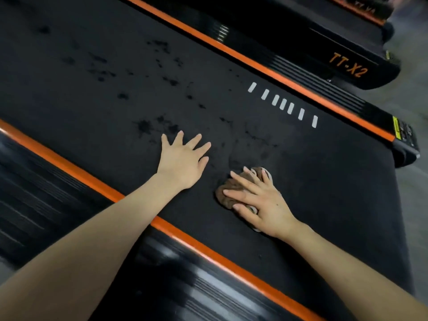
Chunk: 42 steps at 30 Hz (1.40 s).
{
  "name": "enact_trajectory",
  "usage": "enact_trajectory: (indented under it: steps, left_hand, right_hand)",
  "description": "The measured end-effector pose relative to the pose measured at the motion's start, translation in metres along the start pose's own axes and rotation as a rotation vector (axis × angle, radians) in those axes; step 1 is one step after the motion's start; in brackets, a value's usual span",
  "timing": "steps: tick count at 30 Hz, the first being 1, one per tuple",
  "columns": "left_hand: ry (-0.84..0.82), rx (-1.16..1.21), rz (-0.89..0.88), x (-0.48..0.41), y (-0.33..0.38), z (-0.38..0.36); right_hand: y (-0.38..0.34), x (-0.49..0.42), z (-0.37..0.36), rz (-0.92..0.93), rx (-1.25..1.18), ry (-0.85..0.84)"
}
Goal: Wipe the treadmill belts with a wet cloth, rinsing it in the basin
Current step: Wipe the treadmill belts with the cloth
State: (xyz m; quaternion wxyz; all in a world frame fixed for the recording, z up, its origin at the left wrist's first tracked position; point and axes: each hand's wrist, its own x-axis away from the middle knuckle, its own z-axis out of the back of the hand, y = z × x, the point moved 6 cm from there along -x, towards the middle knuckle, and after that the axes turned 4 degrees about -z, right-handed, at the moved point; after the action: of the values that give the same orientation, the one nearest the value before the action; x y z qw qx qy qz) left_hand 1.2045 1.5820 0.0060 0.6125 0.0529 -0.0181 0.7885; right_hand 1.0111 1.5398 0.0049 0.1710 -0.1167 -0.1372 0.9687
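Observation:
A black treadmill belt (115, 66) runs diagonally across the view, with dark wet blotches over its upper middle. My left hand (183, 161) lies flat on the belt with fingers spread, holding nothing. To its right, my right hand (259, 202) presses with straight fingers on a crumpled brown cloth (228, 192), which sits on the belt and is mostly covered by the hand. A smeared damp patch shows on the belt just above the cloth.
Orange side rails (254, 63) border the belt, with ribbed black foot rails (196, 286) outside them. White dashes (282, 104) mark the belt near the far rail. A second treadmill (347, 66) labelled TT-X2 stands at the upper right; grey floor (412, 89) lies beyond.

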Motion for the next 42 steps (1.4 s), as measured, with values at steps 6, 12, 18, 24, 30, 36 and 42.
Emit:
enact_trajectory:
  steps: [6,12,18,24,30,36,42]
  left_hand:
    - [0.011,0.020,0.078,-0.024,-0.031,-0.009]
    - [0.082,0.034,0.096,-0.045,-0.037,-0.012]
    - [0.111,0.030,0.094,-0.044,-0.038,-0.013]
    - [0.109,0.025,0.093,-0.044,-0.036,-0.013]
    - [0.112,0.011,0.107,-0.044,-0.037,-0.013]
    - [0.127,0.002,0.120,-0.042,-0.035,-0.013]
    - [0.127,0.009,0.106,-0.043,-0.034,-0.012]
  right_hand:
    - [0.132,-0.091,0.026,-0.460,0.132,0.074]
    - [0.203,-0.139,0.035,-0.562,0.169,0.104]
    - [0.192,-0.165,0.039,-0.618,0.161,0.115]
    - [0.075,-0.079,0.008,-0.177,0.059,0.068]
    - [0.152,-0.091,0.035,-0.350,0.223,0.095]
    - [0.262,-0.138,0.055,-0.872,0.208,0.141]
    - [0.141,-0.099,0.036,-0.402,0.177,0.158]
